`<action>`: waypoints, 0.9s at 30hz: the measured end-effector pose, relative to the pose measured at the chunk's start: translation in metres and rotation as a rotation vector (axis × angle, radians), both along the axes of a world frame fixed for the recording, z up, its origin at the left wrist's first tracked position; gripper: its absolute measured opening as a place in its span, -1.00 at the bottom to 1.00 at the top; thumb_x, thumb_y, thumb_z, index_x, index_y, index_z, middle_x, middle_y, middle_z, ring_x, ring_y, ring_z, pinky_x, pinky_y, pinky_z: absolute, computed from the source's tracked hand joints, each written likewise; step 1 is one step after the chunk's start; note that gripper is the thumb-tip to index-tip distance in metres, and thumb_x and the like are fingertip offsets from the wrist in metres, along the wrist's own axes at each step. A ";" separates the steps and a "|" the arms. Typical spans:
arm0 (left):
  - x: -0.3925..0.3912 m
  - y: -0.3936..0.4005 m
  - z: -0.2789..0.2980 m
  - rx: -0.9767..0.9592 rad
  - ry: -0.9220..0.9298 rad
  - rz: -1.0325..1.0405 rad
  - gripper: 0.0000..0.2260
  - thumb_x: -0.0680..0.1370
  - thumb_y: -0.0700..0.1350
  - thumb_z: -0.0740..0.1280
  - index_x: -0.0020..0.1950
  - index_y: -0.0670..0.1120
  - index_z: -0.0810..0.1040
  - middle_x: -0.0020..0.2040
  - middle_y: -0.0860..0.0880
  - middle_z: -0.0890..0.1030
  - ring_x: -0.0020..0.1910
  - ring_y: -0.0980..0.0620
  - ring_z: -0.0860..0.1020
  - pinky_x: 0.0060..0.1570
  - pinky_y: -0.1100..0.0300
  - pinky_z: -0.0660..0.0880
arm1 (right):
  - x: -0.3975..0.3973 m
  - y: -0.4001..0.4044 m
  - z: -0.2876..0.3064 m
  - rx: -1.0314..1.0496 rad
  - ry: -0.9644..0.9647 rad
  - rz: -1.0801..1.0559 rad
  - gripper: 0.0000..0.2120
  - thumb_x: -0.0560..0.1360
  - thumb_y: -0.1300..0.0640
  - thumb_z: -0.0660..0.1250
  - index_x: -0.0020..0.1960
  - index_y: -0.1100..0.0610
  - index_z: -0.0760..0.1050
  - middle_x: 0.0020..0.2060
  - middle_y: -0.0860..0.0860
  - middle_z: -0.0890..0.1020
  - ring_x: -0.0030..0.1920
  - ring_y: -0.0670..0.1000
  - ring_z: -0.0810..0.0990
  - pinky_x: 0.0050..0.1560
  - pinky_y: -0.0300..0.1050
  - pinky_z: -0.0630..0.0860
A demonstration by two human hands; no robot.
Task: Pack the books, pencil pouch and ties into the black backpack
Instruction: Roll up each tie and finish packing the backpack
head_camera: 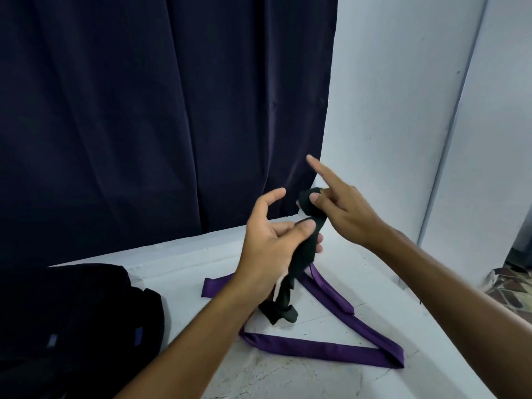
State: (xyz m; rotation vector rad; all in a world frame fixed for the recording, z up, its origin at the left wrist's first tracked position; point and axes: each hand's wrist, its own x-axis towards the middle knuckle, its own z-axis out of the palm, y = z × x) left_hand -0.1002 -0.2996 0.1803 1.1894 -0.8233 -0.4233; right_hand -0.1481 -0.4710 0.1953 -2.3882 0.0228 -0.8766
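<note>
2 hands work on 1 black tie, held up above the white table. The left hand pinches the tie's middle between its thumb and the fingers behind the cloth, with the index finger lifted free. The right hand, just beyond and to the right of the left hand, pinches the tie's upper end between thumb and middle finger, its index finger pointing straight out and touching nothing. Below the left hand the rest of the black tie hangs twisted, and its bunched lower end touches the table.

Under and to the right of the left hand lies a purple tie, loose on the table in a rough triangle, with 1 end reaching out to the left. Well to the left of the left hand, at the near corner of the table, sits the black backpack; whether its opening is unzipped cannot be told from here. Behind everything hangs a dark curtain.

No books or pencil pouch show on the table, so they may already be packed, though that is a guess. At least 2 ties remain outside: the black 1 looks to be mid-gathering, and the purple 1 lies untouched.
</note>
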 end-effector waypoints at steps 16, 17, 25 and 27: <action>0.111 -0.002 -0.027 0.424 0.077 -0.246 -0.51 0.48 0.28 0.24 -0.03 -0.17 0.48 -0.57 0.02 0.13 -0.49 0.01 0.29 -0.22 0.14 0.37 | -0.035 -0.013 0.022 0.792 0.264 0.731 -0.06 0.32 0.17 0.57 0.55 0.04 0.12 -0.26 0.23 0.65 -0.34 0.10 0.65 -0.25 -0.11 0.58; 0.114 -0.002 -0.034 0.414 0.099 -0.262 -0.50 0.49 0.28 0.22 -0.07 -0.18 0.50 -0.58 0.01 0.11 -0.49 0.00 0.29 -0.23 0.14 0.38 | -0.036 -0.016 0.025 0.866 0.176 0.717 -0.06 0.28 0.17 0.60 0.53 0.06 0.18 -0.28 0.20 0.65 -0.34 0.08 0.64 -0.26 -0.13 0.58; 0.158 0.007 -0.071 0.584 0.095 -0.190 -0.26 0.55 0.38 -0.06 -0.01 -0.25 0.58 -0.59 -0.03 0.19 -0.42 -0.10 0.45 -0.04 0.04 0.42 | -0.046 -0.026 0.048 1.061 -0.259 0.429 -0.49 0.51 0.33 0.19 0.45 0.14 0.32 -0.35 0.11 0.62 -0.40 0.00 0.55 -0.30 -0.21 0.54; 0.167 0.010 -0.075 0.703 -0.001 -0.145 -0.21 0.57 0.38 -0.14 0.01 -0.25 0.59 -0.58 -0.04 0.21 -0.40 -0.10 0.49 0.01 0.02 0.42 | -0.049 -0.025 0.054 1.087 -0.338 0.430 -0.56 0.55 0.33 0.16 0.41 0.14 0.34 -0.34 0.10 0.63 -0.40 -0.01 0.56 -0.28 -0.21 0.55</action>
